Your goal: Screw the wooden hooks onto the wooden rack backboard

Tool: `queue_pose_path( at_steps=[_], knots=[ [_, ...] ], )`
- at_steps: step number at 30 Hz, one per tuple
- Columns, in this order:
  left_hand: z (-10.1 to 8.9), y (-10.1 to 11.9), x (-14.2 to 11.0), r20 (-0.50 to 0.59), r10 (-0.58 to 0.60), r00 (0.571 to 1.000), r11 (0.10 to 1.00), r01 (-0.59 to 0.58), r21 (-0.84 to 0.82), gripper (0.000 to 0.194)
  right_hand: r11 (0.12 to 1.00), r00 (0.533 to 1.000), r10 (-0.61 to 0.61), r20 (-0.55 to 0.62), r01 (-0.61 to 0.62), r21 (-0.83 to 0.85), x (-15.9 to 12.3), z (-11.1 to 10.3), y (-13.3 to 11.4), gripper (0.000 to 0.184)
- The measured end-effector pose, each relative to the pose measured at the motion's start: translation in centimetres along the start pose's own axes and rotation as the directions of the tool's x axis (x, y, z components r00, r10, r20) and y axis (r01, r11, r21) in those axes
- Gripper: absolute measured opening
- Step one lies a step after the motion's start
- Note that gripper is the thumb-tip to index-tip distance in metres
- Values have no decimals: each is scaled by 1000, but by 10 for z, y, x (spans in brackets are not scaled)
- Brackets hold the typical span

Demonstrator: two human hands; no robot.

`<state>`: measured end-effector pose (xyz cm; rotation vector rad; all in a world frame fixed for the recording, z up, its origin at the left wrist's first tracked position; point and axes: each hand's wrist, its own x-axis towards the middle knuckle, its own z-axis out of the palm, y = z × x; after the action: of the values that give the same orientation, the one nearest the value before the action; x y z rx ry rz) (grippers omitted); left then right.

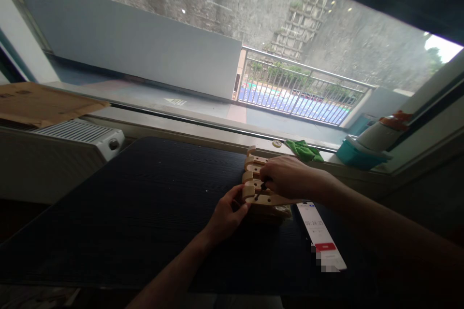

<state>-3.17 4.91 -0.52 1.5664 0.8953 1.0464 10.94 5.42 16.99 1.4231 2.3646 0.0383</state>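
Observation:
A pale wooden rack [250, 192] with curved ends and several round holes sits on the dark table. My left hand [226, 212] is closed on its near left end, thumb on the near side and fingers on the far side. Over the rack, my right hand [284, 176] is closed on a small dark tool with a thin shaft, pointing down at the nearest wooden strip. Most of the tool hides inside my fist, and its exact kind is unclear. Beneath the near edge of the rack lies a crumpled clear plastic bag [281, 211], partly covered.
A phone [319, 236] with a timer lies right of the rack. On the windowsill are a green cloth [304, 150], a small round item [277, 143] and a teal container [358, 154] beside a bottle. A radiator [83, 135] with cardboard [43, 101] stands left of the dark table [145, 212].

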Motion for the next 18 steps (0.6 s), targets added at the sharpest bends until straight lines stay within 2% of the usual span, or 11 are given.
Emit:
queue_pose_path(
  at_steps=[6,8,12,15,18],
  knots=[
    [0,0,0,-23,7,1000,1000,-7,5,42,992,992,124,-4,-124,22,-3,21,11,37],
    [0,1,0,-21,-1,1000,1000,2,12,42,991,991,135,1,-135,17,-6,21,11,36],
    [0,1,0,-1,-2,1000,1000,2,10,43,998,998,56,-7,-56,-11,-11,8,3,18],
    [-1,1,1,7,15,1000,1000,-15,13,42,996,999,-37,19,38,-85,-8,-4,-9,17],
    [-1,-1,1,12,21,1000,999,-21,32,41,992,997,-61,50,66,-104,-2,-10,-18,16]
  ],
)
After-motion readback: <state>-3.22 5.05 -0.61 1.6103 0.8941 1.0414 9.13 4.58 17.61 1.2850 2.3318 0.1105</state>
